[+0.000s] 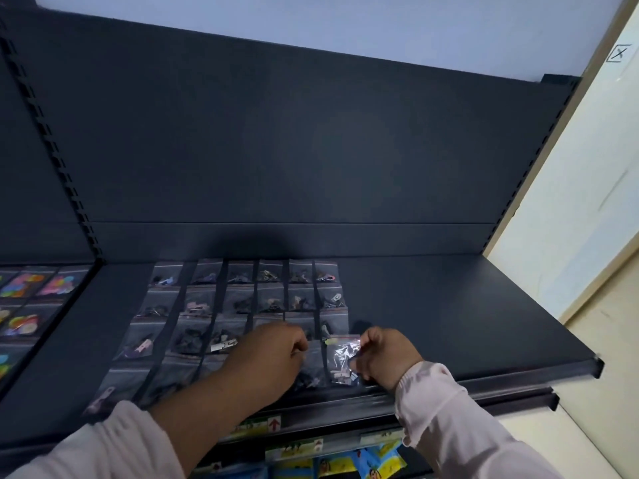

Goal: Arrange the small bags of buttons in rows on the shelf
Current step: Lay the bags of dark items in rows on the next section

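Pinching the clear button bag [342, 357] by its edge at lower centre, the right hand [387, 357] squares it to the front row's end on the dark shelf [449, 323], while the left hand [273, 361] lies curled over neighbouring bags [242, 302], perhaps steadying them, grip unclear

Two hands: left hand [268, 357], right hand [387, 357]. One dark shelf [449, 323]. On it small bags [198, 302]: back row six, second row six, third row five showing, front row four showing, counting the one bag [342, 361] pinched by right fingers [368, 340]; left hand covers the rest.
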Action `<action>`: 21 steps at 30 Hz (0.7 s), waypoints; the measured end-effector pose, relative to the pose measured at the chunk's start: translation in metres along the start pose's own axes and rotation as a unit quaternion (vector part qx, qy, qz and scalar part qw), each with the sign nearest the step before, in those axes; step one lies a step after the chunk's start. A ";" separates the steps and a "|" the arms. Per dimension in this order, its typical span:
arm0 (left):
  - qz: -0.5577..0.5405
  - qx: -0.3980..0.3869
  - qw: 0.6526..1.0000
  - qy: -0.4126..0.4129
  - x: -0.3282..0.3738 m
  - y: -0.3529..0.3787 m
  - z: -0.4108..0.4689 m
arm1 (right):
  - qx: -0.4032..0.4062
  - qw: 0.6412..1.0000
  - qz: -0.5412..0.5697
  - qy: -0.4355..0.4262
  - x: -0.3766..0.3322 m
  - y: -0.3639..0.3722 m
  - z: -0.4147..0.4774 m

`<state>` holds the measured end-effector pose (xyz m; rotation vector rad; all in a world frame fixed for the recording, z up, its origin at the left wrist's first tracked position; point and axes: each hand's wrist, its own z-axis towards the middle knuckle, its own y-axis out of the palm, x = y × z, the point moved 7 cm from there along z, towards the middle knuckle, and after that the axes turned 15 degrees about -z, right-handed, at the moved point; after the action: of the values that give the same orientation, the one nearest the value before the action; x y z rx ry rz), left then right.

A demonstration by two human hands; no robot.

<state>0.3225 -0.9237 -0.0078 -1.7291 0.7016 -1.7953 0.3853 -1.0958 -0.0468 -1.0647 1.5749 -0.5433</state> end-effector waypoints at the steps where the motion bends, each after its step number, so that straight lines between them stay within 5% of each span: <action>1: 0.012 -0.004 1.000 0.013 0.001 0.002 0.000 | 0.010 0.999 -0.033 -0.006 -0.001 -0.001 0.000; 6: 0.060 -0.031 0.996 0.066 0.005 0.016 0.007 | 0.090 0.981 -0.150 -0.078 -0.011 -0.013 -0.005; 16: 0.092 -0.107 0.987 0.071 -0.005 0.037 0.010 | 0.018 0.962 -0.207 -0.177 -0.018 0.010 -0.003; 21: 0.074 -0.039 0.990 0.110 -0.001 0.017 0.020 | 0.092 0.959 -0.191 -0.185 -0.028 -0.013 0.004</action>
<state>0.3428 -0.9351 -0.0198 -1.4966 0.9759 -1.8946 0.3935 -1.0776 -0.0227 -1.2522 0.9758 -0.6892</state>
